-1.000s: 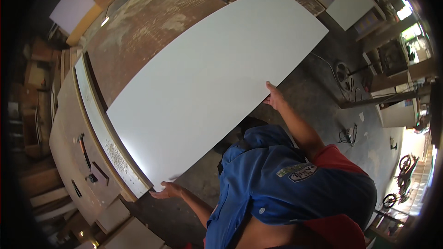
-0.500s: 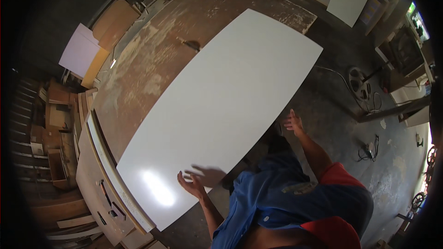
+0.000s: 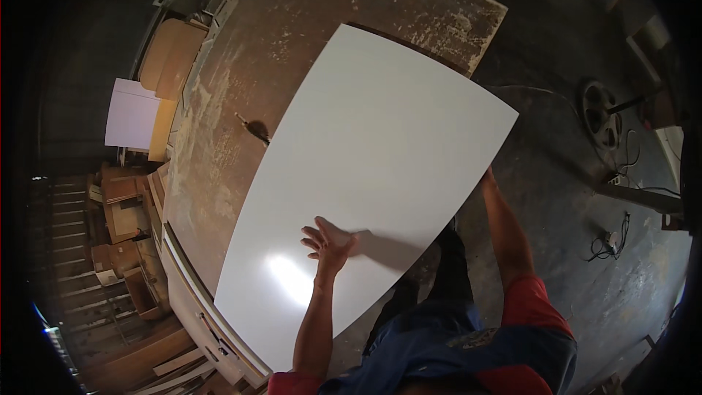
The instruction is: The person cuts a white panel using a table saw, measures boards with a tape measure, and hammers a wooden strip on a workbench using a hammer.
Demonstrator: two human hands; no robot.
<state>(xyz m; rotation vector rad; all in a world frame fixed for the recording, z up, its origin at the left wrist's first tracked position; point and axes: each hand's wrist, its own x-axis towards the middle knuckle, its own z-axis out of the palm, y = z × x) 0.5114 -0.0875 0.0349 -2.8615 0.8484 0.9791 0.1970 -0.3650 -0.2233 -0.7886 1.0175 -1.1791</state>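
A large white panel [image 3: 380,139] lies across the worn brown tabletop and juts past its near right side. At the panel's right edge is my right hand [image 3: 488,176], which holds that edge; its fingers are mostly hidden behind the panel. My left hand [image 3: 330,243] is over the near part of the panel, fingers spread and nothing in them. Its shadow falls on the white surface to the right. Whether the left fingertips touch the panel is hard to tell.
The brown table [image 3: 212,153] bears a small dark tool [image 3: 256,130] beside the panel. A long board [image 3: 197,289] runs along the left. Wood pieces [image 3: 121,212] are stacked beyond it. On the right floor are a spoked wheel [image 3: 601,113] and a corded device [image 3: 610,241].
My right hand has reached out to the panel's right edge. My left hand has moved forward over the panel. The panel's far end now sits farther from the table's far corner.
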